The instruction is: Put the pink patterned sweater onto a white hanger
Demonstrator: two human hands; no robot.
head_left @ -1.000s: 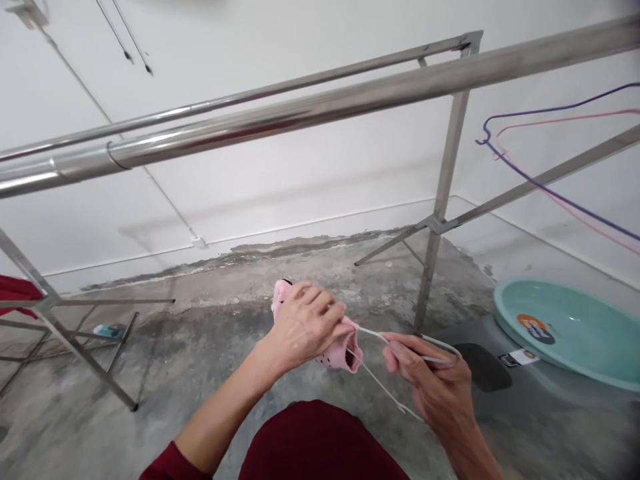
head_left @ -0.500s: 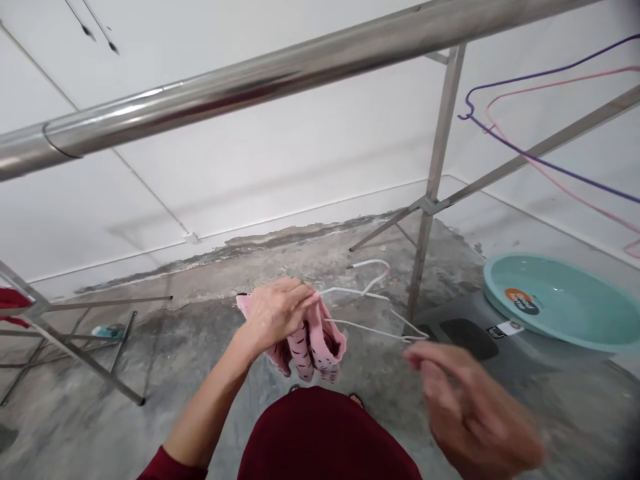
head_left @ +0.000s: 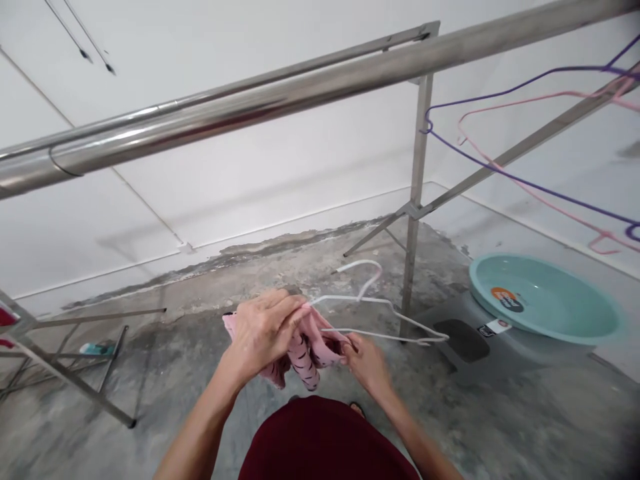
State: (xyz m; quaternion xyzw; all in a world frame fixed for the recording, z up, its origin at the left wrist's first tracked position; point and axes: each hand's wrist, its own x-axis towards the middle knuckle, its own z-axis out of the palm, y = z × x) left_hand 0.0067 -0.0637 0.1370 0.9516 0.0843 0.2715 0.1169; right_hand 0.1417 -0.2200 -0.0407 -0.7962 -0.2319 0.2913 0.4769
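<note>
A small pink garment (head_left: pixel 303 360) with dark marks hangs bunched in front of me; its kind is hard to tell. My left hand (head_left: pixel 267 327) is closed over its upper part, together with one end of a white hanger (head_left: pixel 373 299). Pinching the garment's right edge is my right hand (head_left: pixel 364 360), just below the hanger's lower bar. The hanger's left end runs into the cloth and is hidden there; its hook and right end stick out to the right.
A steel drying rack's rail (head_left: pixel 260 110) crosses in front of me. Purple (head_left: pixel 550 192) and pink hangers (head_left: pixel 540 197) hang at the right. Below them, a turquoise basin (head_left: pixel 560 300) sits on a grey lidded box (head_left: pixel 500 353). A rack leg (head_left: pixel 75 373) stands at left.
My right hand has moved left from beside the hanger's right end and taken hold of the garment's edge. The cloth there is pulled to the right. The left hand keeps its grip.
</note>
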